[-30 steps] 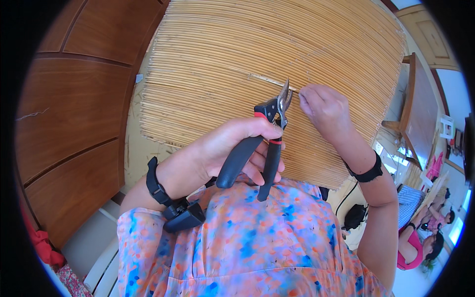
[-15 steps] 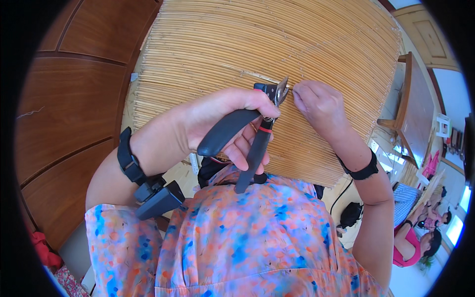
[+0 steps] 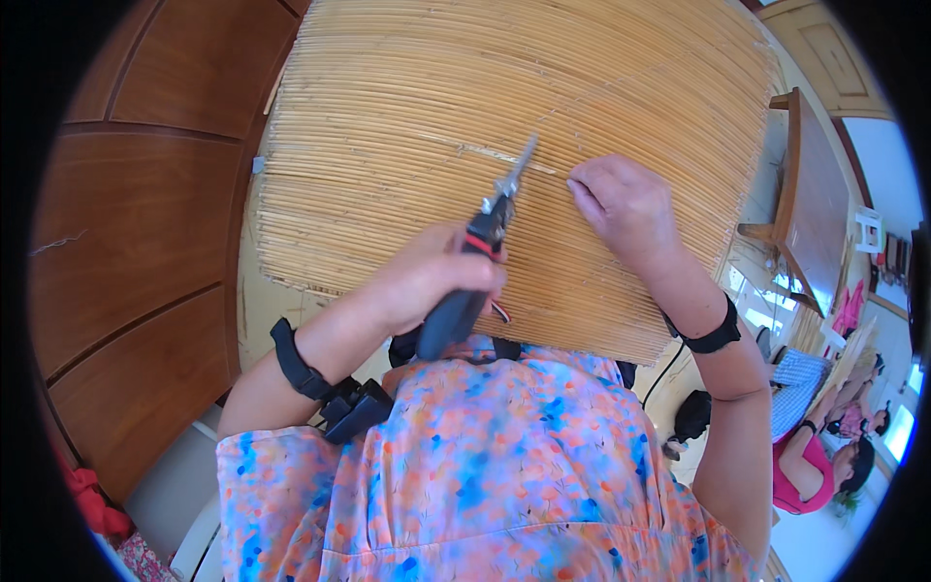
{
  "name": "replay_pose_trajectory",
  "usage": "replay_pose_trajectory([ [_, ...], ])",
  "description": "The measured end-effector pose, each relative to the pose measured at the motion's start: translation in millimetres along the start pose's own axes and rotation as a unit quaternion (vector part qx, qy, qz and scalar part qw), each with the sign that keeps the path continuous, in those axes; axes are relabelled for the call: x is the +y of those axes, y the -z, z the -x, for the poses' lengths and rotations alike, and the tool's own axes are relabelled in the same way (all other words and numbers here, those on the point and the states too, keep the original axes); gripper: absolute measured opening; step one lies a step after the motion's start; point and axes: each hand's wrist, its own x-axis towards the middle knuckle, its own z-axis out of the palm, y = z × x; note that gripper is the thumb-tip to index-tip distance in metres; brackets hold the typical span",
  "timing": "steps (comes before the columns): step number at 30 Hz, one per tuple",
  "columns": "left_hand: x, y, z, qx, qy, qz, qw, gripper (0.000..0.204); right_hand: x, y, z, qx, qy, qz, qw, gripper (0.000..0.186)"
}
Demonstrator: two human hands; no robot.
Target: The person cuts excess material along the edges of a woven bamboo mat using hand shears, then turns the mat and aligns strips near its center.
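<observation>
A pair of cutting pliers (image 3: pixel 497 215) with black handles and a red band is gripped in my left hand (image 3: pixel 441 276). Its metal jaws point up and away over the mat of thin yellow-brown reeds (image 3: pixel 388 97). My right hand (image 3: pixel 624 202) rests low over the mat, thumb and fingers pinched together; whatever lies between them is hidden. A pale, split-looking strip (image 3: pixel 509 158) runs along one reed towards those fingertips. The tool's jaws are just left of my right hand, apart from it.
Brown wooden panels (image 3: pixel 170 194) stand along the left side. On the right are a wooden table (image 3: pixel 819 194), a black bag-like thing (image 3: pixel 691 415) on the floor and a white stool (image 3: pixel 868 231). A person in a pink top (image 3: pixel 805 480) sits farther right, others beyond.
My left hand has drawn back towards my body and turned, so the pliers' jaws have swung away from my right fingertips. My right hand has stayed nearly where it was.
</observation>
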Motion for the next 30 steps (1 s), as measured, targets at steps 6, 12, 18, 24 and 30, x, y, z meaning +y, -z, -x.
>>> replay_pose_trajectory([
  [6,17.2,17.2,24.4,-0.042,0.032,0.026,0.998,0.034,-1.6,2.4,1.5,-0.008,-0.022,0.013,1.000,0.010],
  [12,-1.2,20.4,35.8,-0.103,-0.003,0.007,0.995,0.048,-3.2,4.1,-2.3,-0.035,-0.026,0.046,0.998,0.011],
  [18,8.1,3.8,48.4,0.047,-0.093,-0.271,0.957,0.062,-34.6,22.0,1.1,-0.108,-0.089,-0.094,0.986,0.012],
  [24,21.9,-28.0,49.9,0.132,-0.141,-0.477,0.858,0.063,-74.2,43.1,1.7,-0.272,-0.241,-0.412,0.836,0.033],
  [30,7.6,-42.7,34.5,0.195,-0.208,-0.608,0.741,0.076,-106.8,12.5,19.2,-0.094,-0.252,-0.654,0.708,0.057],
])
